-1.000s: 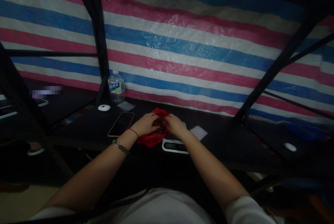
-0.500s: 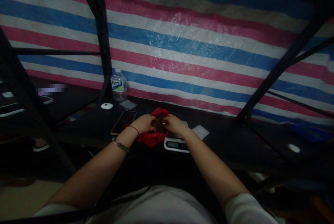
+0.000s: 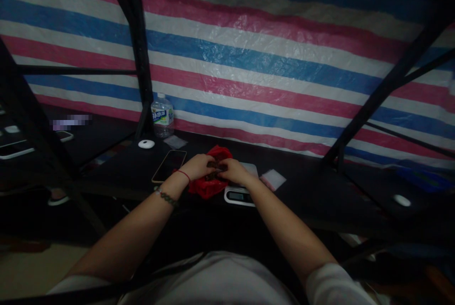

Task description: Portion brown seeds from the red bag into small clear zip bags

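A red plastic bag (image 3: 209, 189) lies with its mouth spread on the black table, holding small dark brown pieces (image 3: 213, 172) too dim to name. My left hand (image 3: 199, 166) reaches in from the left, fingers curled down at the pieces. From the right, my right hand (image 3: 232, 170) dips in with bent fingers close to the left fingertips. Both hands look closed; what sits between their fingers is hidden. Right beside the bag, partly under my right wrist, is a white digital scale (image 3: 240, 196) with a small display.
Left of the bag lies a phone (image 3: 169, 166), with a white mouse-like object (image 3: 146, 144) behind it. A plastic bottle (image 3: 162, 116) and a flat clear packet (image 3: 175, 142) stand farther back. Another small clear bag (image 3: 273, 179) lies right of the scale. Dark metal posts (image 3: 140, 58) frame the table.
My right hand has moved slightly left and inward over the bag, closer to my left hand. More of the scale's plate shows. My left hand has barely shifted.
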Motion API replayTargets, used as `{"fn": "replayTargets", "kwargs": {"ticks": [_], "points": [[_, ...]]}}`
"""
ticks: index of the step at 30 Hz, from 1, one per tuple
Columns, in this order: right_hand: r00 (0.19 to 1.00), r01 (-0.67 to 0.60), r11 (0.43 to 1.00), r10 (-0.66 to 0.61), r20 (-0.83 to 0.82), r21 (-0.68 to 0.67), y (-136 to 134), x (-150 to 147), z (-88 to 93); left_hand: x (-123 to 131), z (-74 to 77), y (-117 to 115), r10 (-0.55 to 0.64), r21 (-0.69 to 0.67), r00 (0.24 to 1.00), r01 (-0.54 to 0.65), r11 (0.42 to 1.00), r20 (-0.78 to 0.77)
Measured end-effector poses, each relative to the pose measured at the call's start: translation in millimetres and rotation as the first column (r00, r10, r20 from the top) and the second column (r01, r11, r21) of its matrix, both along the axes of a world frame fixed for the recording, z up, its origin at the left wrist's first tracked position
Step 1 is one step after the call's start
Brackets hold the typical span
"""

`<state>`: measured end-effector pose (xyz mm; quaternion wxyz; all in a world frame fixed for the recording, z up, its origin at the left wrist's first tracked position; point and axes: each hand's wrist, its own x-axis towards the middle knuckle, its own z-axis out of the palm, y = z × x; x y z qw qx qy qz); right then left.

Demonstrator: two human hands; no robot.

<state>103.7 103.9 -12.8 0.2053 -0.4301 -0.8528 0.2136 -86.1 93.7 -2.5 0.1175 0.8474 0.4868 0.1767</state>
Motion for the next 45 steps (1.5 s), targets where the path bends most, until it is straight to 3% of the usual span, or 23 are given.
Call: {"fn": "replayTargets", "kwargs": {"ticks": [7,13,19,29,45], "points": [[0.987,0.088,0.990,-0.101,-0.126,-0.109,0.9,-5.0,-6.2,-0.2,12.2,-7.0,-0.020,-0.046,0.996,0.024,0.999,0.085],[0.975,0.051,0.978,-0.093,-0.202,-0.201,2.7,-9.4,-13.1,-1.7,18.4,-11.6,-0.105,-0.089,0.984,0.119,0.989,0.145],[0.961,0.040,0.981,-0.090,-0.262,-0.191,3.6,-7.2,-12.2,-2.0,17.4,-8.8,-0.109,-0.012,0.991,0.110,0.994,0.083],[0.915,0.053,0.981,-0.122,-0.386,-0.185,6.0,-9.5,-18.3,-5.1,17.4,-6.9,-0.147,0.080,0.981,0.137,0.987,0.128],[0.938,0.091,0.982,-0.140,-0.317,-0.165,4.7,-11.0,-14.8,-4.5,18.6,-6.3,-0.174,0.074,0.976,0.165,0.983,0.133]]}}
